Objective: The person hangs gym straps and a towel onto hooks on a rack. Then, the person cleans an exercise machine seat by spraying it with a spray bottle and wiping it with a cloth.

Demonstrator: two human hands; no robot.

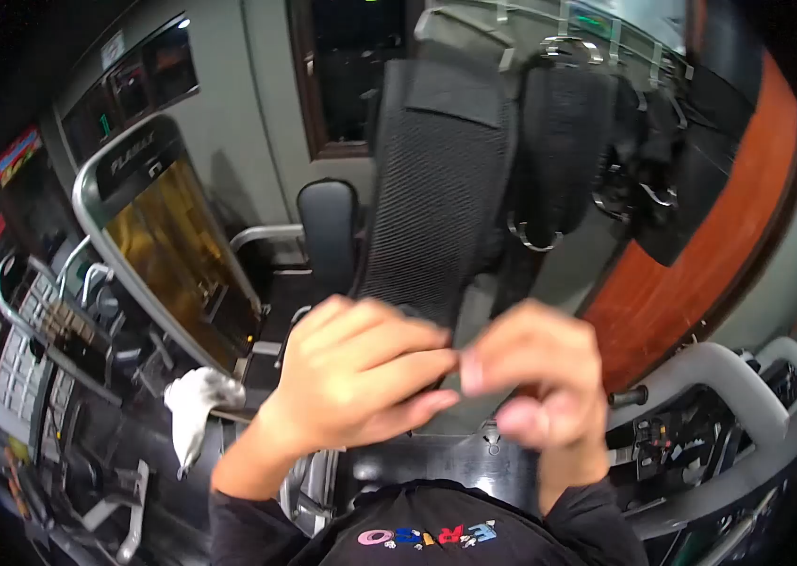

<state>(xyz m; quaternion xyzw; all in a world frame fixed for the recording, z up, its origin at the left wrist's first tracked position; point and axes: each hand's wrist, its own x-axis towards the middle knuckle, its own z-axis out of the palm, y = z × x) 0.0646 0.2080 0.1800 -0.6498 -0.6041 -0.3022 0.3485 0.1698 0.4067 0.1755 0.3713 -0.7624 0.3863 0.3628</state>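
My left hand is raised in front of my chest, its fingers bent and pointing right. Close by, with fingertips almost meeting the left ones, my right hand has curled fingers and a bent thumb. Both hands are blurred and closed; what lies in them, if anything, is hidden. Just beyond them a wide black mesh-textured belt hangs from a metal rack. Its lower end passes behind my fingers, and I cannot tell whether they touch it. Another black padded belt with a metal ring hangs to its right.
A weight machine and a black padded seat back stand on the left. White cloth drapes over something at lower left. More black straps hang at upper right, beside an orange-brown panel. A grey machine frame is at right.
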